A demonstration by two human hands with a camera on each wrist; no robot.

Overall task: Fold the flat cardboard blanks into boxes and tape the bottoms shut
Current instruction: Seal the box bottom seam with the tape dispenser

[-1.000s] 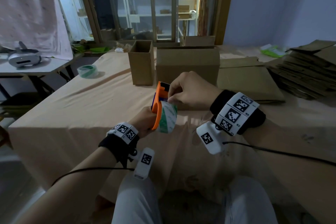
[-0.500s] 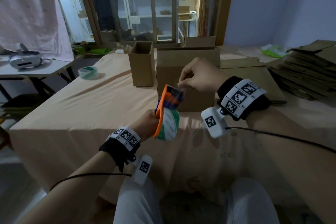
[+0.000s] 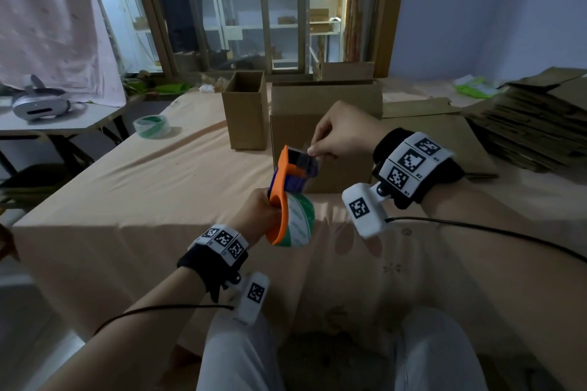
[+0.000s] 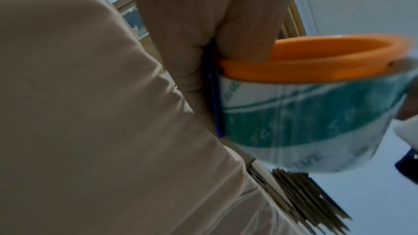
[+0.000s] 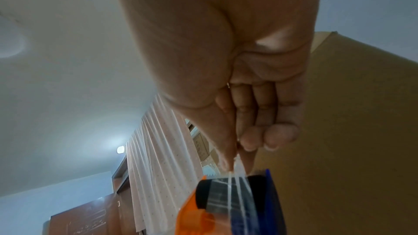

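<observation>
My left hand (image 3: 259,211) grips an orange and blue tape dispenser (image 3: 287,182) that carries a green and white tape roll (image 3: 298,224), held up above the table's near edge. In the left wrist view the fingers reach inside the orange ring (image 4: 316,58) with the tape roll (image 4: 305,117) below it. My right hand (image 3: 341,133) pinches the clear tape end (image 5: 235,171) at the dispenser's head (image 5: 226,201). Just behind the hands stands a folded cardboard box (image 3: 324,127), bottom flaps up. A tall narrow open box (image 3: 246,111) stands to its left.
A stack of flat cardboard blanks (image 3: 533,117) lies at the right on the cloth-covered table (image 3: 143,194), with a single flat blank (image 3: 451,136) beside it. A spare tape roll (image 3: 150,126) sits at the far left. A side table (image 3: 63,127) holds a white headset (image 3: 39,103).
Both hands have lifted the dispenser up and away from me. The right hand moved from the roll to the dispenser's head and now pinches the tape end there.
</observation>
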